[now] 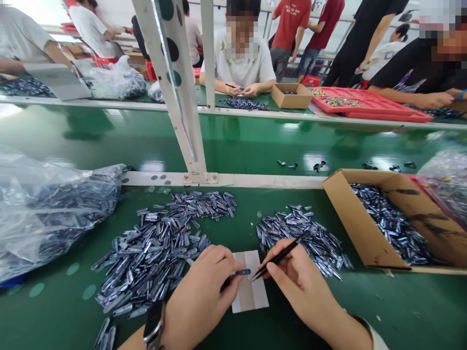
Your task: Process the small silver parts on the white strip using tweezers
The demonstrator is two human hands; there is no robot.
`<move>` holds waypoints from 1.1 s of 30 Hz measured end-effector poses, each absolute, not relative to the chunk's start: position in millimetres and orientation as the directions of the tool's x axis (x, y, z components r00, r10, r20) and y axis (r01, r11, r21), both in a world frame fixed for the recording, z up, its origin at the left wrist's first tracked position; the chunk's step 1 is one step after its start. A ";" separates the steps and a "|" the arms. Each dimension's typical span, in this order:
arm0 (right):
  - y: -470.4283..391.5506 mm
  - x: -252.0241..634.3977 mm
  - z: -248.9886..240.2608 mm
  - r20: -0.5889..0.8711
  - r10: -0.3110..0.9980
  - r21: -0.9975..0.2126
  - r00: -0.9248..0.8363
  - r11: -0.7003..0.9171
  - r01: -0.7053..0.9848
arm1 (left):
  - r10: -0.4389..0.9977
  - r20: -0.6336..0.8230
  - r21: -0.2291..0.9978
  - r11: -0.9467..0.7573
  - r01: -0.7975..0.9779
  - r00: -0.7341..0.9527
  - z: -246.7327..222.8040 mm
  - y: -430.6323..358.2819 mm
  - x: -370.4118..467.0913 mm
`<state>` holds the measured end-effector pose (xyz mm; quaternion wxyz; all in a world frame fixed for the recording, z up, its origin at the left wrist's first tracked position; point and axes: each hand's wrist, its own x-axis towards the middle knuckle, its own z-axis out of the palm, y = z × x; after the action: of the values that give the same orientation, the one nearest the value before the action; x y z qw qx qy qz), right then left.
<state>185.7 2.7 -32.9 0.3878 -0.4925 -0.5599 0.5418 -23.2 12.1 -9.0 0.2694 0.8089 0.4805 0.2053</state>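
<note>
Between thumb and fingers, my left hand (207,287) pinches a small dark slim plastic piece (242,272). My right hand (297,277) is closed on black tweezers (282,253), their tips pointing left, close to the piece's end; whether they touch it I cannot tell. Under both hands lies a creased white paper (251,299) on the green work surface. To the left spreads a large pile of similar dark translucent pieces (153,253), with a smaller heap (204,204) behind it. Another pile of shiny dark pieces (299,233) lies just beyond my right hand.
A cardboard box (361,233) of dark pieces stands at right, a full plastic bag (54,209) at left. A white metal post (182,112) rises from the rail ahead. Beyond runs a green belt (248,146) with a few pieces; a person (241,63) sits across it.
</note>
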 end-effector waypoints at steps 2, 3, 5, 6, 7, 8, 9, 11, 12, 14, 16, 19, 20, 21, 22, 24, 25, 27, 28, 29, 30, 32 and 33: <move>3.4 185.1 -32.2 -0.106 0.971 -0.989 -0.213 -0.081 0.121 | 0.889 0.065 0.636 -0.387 0.668 0.453 -8.9 11.8 -22.9; 3.7 184.9 -31.8 -0.109 0.971 -0.989 -0.214 -0.085 0.119 | 0.890 0.064 0.638 -0.384 0.667 0.452 -9.0 11.5 -22.7; 4.2 184.5 -31.3 -0.114 0.970 -0.989 -0.216 -0.090 0.119 | 0.892 0.063 0.646 -0.378 0.663 0.447 -9.3 11.1 -22.1; 4.3 184.3 -31.0 -0.118 0.969 -0.988 -0.215 -0.094 0.121 | 0.894 0.061 0.650 -0.373 0.662 0.444 -9.4 10.9 -21.8; 4.3 184.1 -30.8 -0.127 0.969 -0.987 -0.211 -0.102 0.124 | 0.895 0.056 0.654 -0.368 0.661 0.442 -9.5 10.8 -21.5; 4.3 183.7 -30.6 -0.135 0.969 -0.986 -0.205 -0.111 0.126 | 0.896 0.050 0.656 -0.362 0.662 0.440 -9.4 10.8 -21.2; 4.3 183.4 -30.3 -0.141 0.970 -0.985 -0.197 -0.118 0.125 | 0.896 0.044 0.658 -0.359 0.662 0.442 -9.3 10.9 -21.0; 4.6 182.5 -29.7 -0.155 0.972 -0.984 -0.176 -0.136 0.113 | 0.894 0.030 0.659 -0.354 0.664 0.447 -9.0 11.2 -20.8; 4.9 182.0 -29.4 -0.157 0.975 -0.985 -0.159 -0.142 0.099 | 0.893 0.024 0.660 -0.351 0.665 0.449 -9.1 11.4 -20.8; 6.0 181.2 -28.7 -0.157 0.980 -0.987 -0.125 -0.151 0.061 | 0.894 0.017 0.664 -0.345 0.663 0.448 -9.5 11.5 -20.8; 7.4 180.6 -28.1 -0.158 0.983 -0.987 -0.089 -0.156 0.022 | 0.894 0.022 0.669 -0.346 0.658 0.447 -10.3 11.3 -20.7; 8.7 179.9 -27.7 -0.164 0.985 -0.986 -0.050 -0.164 0.003 | 0.896 0.041 0.667 -0.355 0.655 0.443 -11.2 10.5 -20.2; 8.6 179.5 -27.7 -0.164 0.985 -0.986 -0.043 -0.164 0.006 | 0.896 0.044 0.665 -0.356 0.656 0.442 -11.3 10.4 -20.0; 8.4 179.2 -27.8 -0.164 0.986 -0.986 -0.042 -0.164 0.011 | 0.896 0.043 0.663 -0.357 0.658 0.442 -11.4 10.3 -19.7; 8.1 178.7 -28.0 -0.162 0.986 -0.987 -0.043 -0.161 0.018 | 0.896 0.043 0.660 -0.357 0.661 0.442 -11.4 10.3 -19.6; 7.3 177.8 -28.3 -0.152 0.987 -0.988 -0.045 -0.150 0.033 | 0.896 0.036 0.657 -0.355 0.665 0.442 -11.7 10.6 -19.3; 7.1 177.3 -28.5 -0.145 0.988 -0.989 -0.045 -0.143 0.042 | 0.896 0.034 0.657 -0.354 0.666 0.443 -11.9 10.7 -19.3; 7.0 176.6 -28.8 -0.134 0.990 -0.990 -0.042 -0.131 0.055 | 0.896 0.036 0.654 -0.355 0.668 0.442 -12.2 10.7 -19.2; 7.1 176.5 -28.9 -0.131 0.991 -0.990 -0.042 -0.128 0.061 | 0.896 0.037 0.652 -0.357 0.669 0.442 -12.3 10.5 -19.2; 7.3 176.4 -28.9 -0.129 0.991 -0.990 -0.042 -0.126 0.065 | 0.896 0.038 0.649 -0.359 0.671 0.443 -12.2 10.3 -19.1; 7.4 176.4 -28.9 -0.128 0.991 -0.990 -0.044 -0.124 0.069 | 0.895 0.038 0.646 -0.361 0.673 0.444 -12.1 10.0 -19.1; 7.4 176.6 -28.9 -0.124 0.991 -0.990 -0.045 -0.120 0.080 | 0.895 0.033 0.643 -0.359 0.676 0.444 -11.6 9.3 -18.9; 7.2 176.8 -28.9 -0.122 0.991 -0.989 -0.048 -0.117 0.087 | 0.895 0.030 0.643 -0.357 0.677 0.444 -11.4 9.1 -18.9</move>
<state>176.8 7.2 -28.9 0.4342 -0.5361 -0.5029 0.5207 -18.9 9.1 -11.4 0.2837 0.8010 0.4908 0.1926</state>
